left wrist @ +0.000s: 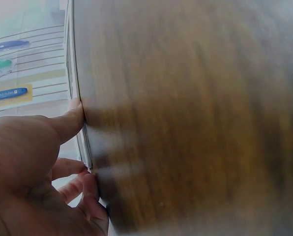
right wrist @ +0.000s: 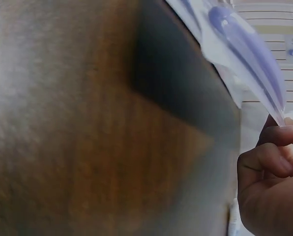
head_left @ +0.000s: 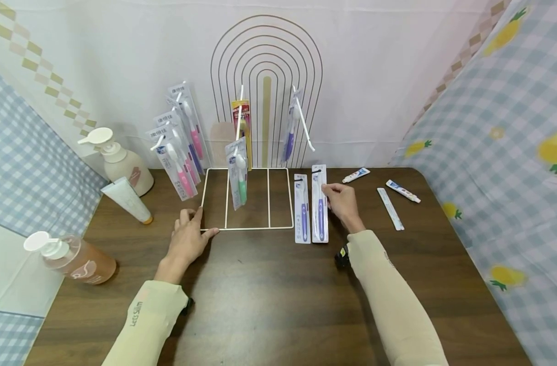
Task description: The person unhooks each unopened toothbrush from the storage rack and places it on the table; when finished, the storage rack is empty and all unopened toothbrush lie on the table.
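Observation:
A white wire display rack (head_left: 246,229) with hooks stands on the table against the backdrop. At its front left corner rests my left hand (head_left: 187,239), thumb on the front bar and fingers by the side bar; the left wrist view shows the thumb (left wrist: 70,120) touching the frame's edge. My right hand (head_left: 342,203) pinches the right edge of a packaged purple toothbrush (head_left: 321,208). In the right wrist view that toothbrush package (right wrist: 254,59) slants up from the fingertips. Just left of it lies a second packaged purple toothbrush (head_left: 302,213).
Packaged toothbrushes hang on the hooks: pink ones (head_left: 180,168) at left, a green one (head_left: 239,178) mid-rack, a purple one (head_left: 291,127) at right. Bottles (head_left: 127,168) and a white tube (head_left: 127,198) stand at left. Small toothpaste tubes (head_left: 403,191) and a thin sachet (head_left: 390,208) lie at right.

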Demonstrator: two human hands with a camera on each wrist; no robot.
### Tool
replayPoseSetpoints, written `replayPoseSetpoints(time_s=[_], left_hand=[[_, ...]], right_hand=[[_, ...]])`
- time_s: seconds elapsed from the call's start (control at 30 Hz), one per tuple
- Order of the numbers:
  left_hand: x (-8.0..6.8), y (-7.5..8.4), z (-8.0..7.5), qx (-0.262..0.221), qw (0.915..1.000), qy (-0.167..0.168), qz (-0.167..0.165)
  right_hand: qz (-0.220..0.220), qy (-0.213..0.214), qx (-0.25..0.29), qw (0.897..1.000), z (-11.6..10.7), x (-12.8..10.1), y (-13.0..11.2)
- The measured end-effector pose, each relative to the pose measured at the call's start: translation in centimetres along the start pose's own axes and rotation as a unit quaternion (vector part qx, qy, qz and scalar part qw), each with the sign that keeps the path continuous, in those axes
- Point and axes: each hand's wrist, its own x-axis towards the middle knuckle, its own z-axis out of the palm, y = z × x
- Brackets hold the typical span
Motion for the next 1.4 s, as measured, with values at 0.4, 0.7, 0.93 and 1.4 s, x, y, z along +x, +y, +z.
replayPoseSetpoints(time_s=[0.4,0.7,0.93,1.4], left_hand=[[0.0,0.0,-0.1,0.009,0.9999,-0.011,0.0],[0.1,-0.1,0.1,0.002,1.0,0.0,0.001],[0.1,0.0,0.0,0.009,0.9999,-0.008,-0.001],[0.0,0.1,-0.1,0.002,1.0,-0.007,-0.004]], right_hand=[[0.024,0.015,-0.059,0.998,1.8,-6.0,-4.8],[0.051,0.004,-0.072,0.996,1.1,-0.3,1.2],[0.056,0.009,-0.116,0.992,1.4,0.0,1.5],[0.063,0.03,-0.153,0.986,1.9,-4.0,-3.3]])
